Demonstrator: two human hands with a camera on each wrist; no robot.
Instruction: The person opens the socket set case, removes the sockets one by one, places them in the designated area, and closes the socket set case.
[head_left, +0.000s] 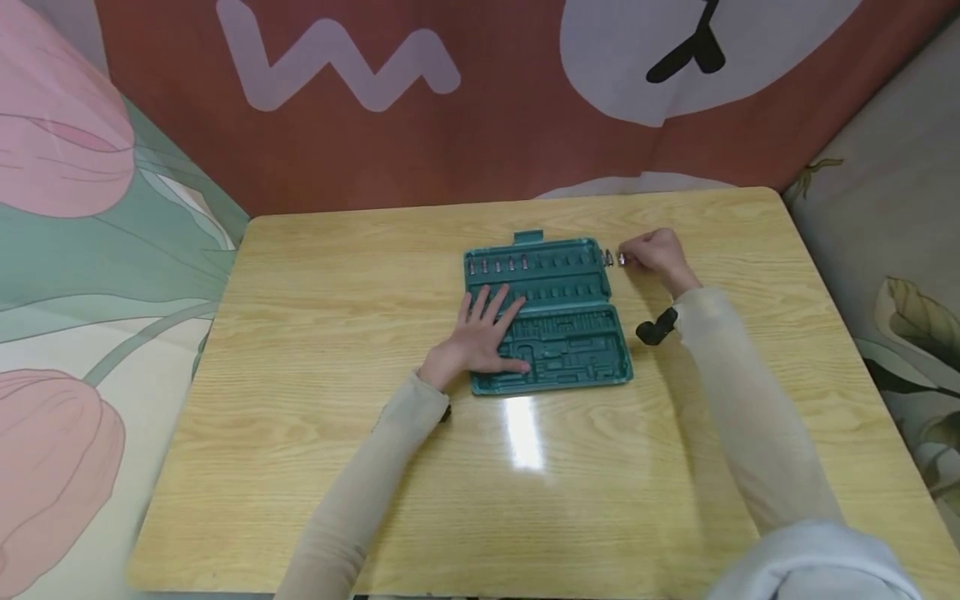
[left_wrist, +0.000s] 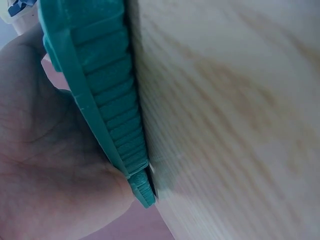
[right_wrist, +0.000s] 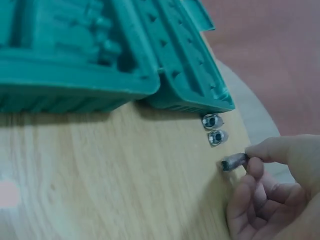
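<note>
A green plastic tool case (head_left: 573,302) lies opened flat on the table, with moulded slots in both halves. Several small metal sockets (head_left: 498,266) stand in the left part of its top row. My left hand (head_left: 480,340) rests across the case's left side with fingers spread; in the left wrist view its palm (left_wrist: 55,165) is against the case edge. Just right of the case, my right hand (head_left: 660,252) pinches a small metal socket (right_wrist: 234,161) between thumb and finger. Two more sockets (right_wrist: 215,129) stand on the table between that hand and the case.
The wooden table (head_left: 315,333) reaches up to a red patterned cloth (head_left: 487,142) at the back. Flowered cloths hang at the left and right. A black wrist camera piece (head_left: 656,327) sticks out beside the right sleeve.
</note>
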